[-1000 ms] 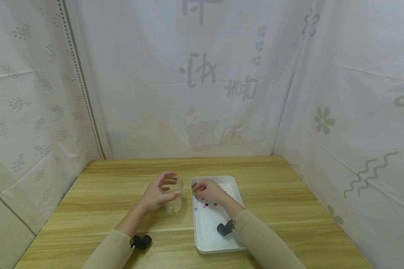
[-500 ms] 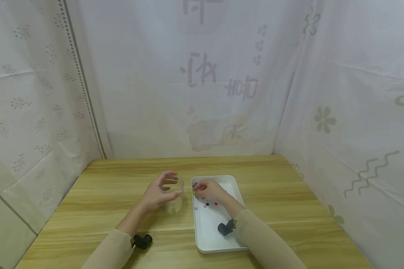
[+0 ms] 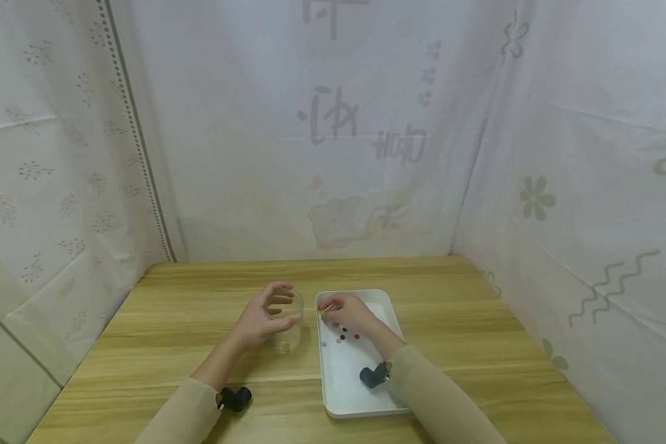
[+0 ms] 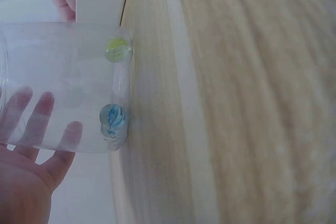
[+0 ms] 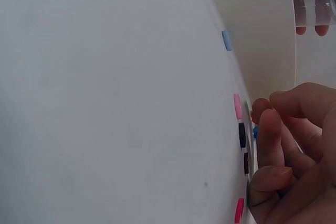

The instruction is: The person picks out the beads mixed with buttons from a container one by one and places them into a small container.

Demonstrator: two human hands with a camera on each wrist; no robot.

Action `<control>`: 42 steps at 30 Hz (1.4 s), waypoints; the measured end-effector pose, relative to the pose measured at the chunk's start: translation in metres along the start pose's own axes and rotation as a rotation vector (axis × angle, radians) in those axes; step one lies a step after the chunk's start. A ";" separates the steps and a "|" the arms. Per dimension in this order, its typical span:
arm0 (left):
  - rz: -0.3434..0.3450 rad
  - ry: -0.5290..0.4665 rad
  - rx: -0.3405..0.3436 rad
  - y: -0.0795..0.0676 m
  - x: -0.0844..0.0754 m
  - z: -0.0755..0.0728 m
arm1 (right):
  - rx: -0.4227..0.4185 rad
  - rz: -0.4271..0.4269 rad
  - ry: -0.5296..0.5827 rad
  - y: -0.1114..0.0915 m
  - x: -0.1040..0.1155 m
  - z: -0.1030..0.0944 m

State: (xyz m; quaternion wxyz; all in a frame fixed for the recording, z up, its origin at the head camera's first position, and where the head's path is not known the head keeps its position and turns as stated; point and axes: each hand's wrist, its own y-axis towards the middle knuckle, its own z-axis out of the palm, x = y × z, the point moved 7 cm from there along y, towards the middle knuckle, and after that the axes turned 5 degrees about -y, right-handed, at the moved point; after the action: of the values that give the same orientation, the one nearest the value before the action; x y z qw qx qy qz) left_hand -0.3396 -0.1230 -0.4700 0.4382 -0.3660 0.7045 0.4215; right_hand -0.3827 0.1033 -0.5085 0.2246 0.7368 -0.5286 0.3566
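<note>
My left hand [image 3: 258, 320] curls round a clear plastic cup [image 3: 290, 330] standing upright on the table. In the left wrist view, a yellow-green marble [image 4: 117, 50] and a blue-streaked marble [image 4: 112, 115] lie at its bottom, with another clear round one partly hidden beside the blue. My right hand [image 3: 348, 313] is over the far left of a white tray [image 3: 333, 394], its fingertips pinching a small yellow-green piece [image 3: 322, 313] whose kind I cannot tell. On the tray floor lie flat discs: light blue [image 5: 226, 41], pink [image 5: 238, 107], black [image 5: 242, 135] and red-pink [image 5: 239, 211].
A blue piece [image 5: 255, 132] and a red bit show beyond the right fingers, partly hidden. The tray's raised wall [image 5: 262, 30] separates it from the cup. Black cameras are strapped to the wrists, and the right one [image 3: 373, 375] hangs over the tray. Printed curtains surround the wooden table.
My right hand's fingertips have shifted slightly, and another dark disc now shows below them. The left hand and the cup stay in place.
</note>
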 end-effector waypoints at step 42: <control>0.004 -0.019 0.007 -0.001 0.002 0.001 | -0.150 -0.046 0.209 -0.011 0.024 -0.046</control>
State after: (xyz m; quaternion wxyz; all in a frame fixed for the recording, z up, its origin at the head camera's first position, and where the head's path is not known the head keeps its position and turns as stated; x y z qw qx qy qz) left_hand -0.3388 -0.1225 -0.4721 0.4453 -0.3591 0.7025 0.4235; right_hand -0.3809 0.1252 -0.4599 0.3411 0.6887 -0.5105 0.3856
